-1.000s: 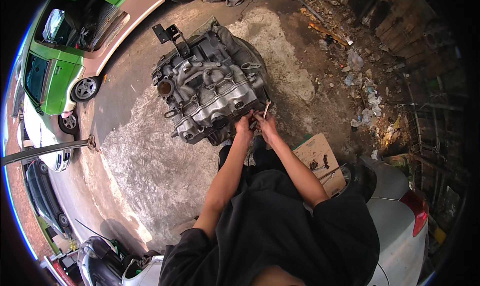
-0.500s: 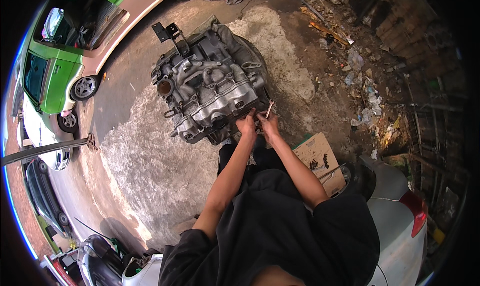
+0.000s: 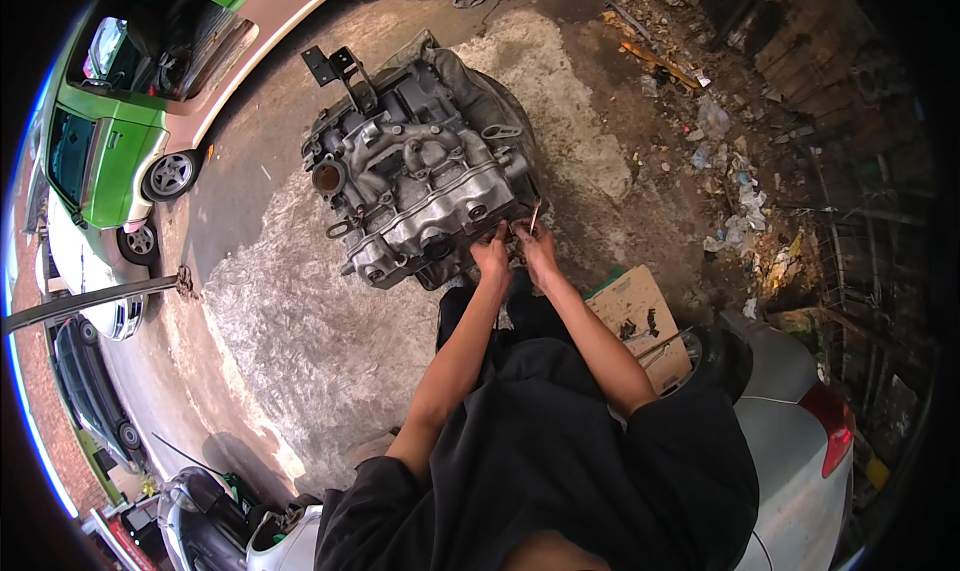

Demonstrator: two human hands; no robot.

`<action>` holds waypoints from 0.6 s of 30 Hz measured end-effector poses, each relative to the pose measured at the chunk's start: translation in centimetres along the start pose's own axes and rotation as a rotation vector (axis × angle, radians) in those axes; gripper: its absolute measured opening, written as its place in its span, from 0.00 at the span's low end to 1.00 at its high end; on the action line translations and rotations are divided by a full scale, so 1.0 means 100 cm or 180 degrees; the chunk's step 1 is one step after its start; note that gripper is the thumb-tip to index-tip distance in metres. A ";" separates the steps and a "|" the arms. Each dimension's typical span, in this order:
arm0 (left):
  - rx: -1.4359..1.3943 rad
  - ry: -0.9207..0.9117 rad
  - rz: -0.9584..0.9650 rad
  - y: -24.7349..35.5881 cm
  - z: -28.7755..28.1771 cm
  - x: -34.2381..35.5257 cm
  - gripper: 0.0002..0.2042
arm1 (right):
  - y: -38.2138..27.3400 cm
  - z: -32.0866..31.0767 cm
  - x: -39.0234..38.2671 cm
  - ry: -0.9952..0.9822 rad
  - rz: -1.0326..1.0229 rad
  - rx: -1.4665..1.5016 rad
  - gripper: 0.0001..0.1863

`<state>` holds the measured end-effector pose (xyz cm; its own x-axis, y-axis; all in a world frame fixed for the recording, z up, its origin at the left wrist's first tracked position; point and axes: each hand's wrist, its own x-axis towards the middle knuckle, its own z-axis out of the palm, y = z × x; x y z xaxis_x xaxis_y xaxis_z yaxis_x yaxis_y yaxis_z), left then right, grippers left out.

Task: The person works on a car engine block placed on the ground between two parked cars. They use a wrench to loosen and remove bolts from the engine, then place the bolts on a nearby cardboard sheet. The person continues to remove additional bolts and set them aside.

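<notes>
From beside the engine (image 3: 440, 196), I noted the left hand (image 3: 490, 252) at its near edge (grip hidden; I could not tell). Just right of it, the right hand (image 3: 538, 250) grasped a slim wrench (image 3: 535, 217); a loose hold risked dropping it.

No writing, numbers or signs can be read

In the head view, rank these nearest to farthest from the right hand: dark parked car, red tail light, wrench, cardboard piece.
From the right hand:
1. Wrench: in its grip.
2. Cardboard piece: below, to the right.
3. Red tail light: farther out, lower right.
4. Dark parked car: far off, left.
</notes>
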<state>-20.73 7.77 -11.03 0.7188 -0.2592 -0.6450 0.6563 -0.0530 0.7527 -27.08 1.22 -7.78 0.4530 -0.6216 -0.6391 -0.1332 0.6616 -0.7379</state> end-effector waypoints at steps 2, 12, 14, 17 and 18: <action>-0.0048 0.0130 -0.0162 -0.001 -0.002 -0.003 0.14 | -0.003 0.003 0.006 -0.0017 -0.0018 -0.0177 0.05; -0.0501 0.0330 0.0295 -0.007 -0.003 -0.001 0.13 | 0.015 0.009 0.026 0.0348 -0.0877 -0.0481 0.07; -0.0518 0.0331 0.0447 -0.006 -0.001 -0.004 0.11 | 0.016 0.008 0.027 0.0408 -0.0828 -0.0674 0.07; -0.0594 0.0313 0.0603 -0.005 0.002 -0.009 0.12 | 0.019 0.011 0.025 0.0522 -0.1032 -0.0686 0.06; -0.0626 0.0309 0.0617 -0.004 0.003 -0.011 0.13 | 0.019 0.012 0.025 0.0556 -0.1169 -0.0636 0.07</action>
<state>-21.86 7.79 -10.63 0.8475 -0.1522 -0.5085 0.5296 0.1788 0.8292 -25.13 1.49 -10.51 0.3487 -0.8728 -0.3415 -0.1668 0.3008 -0.9390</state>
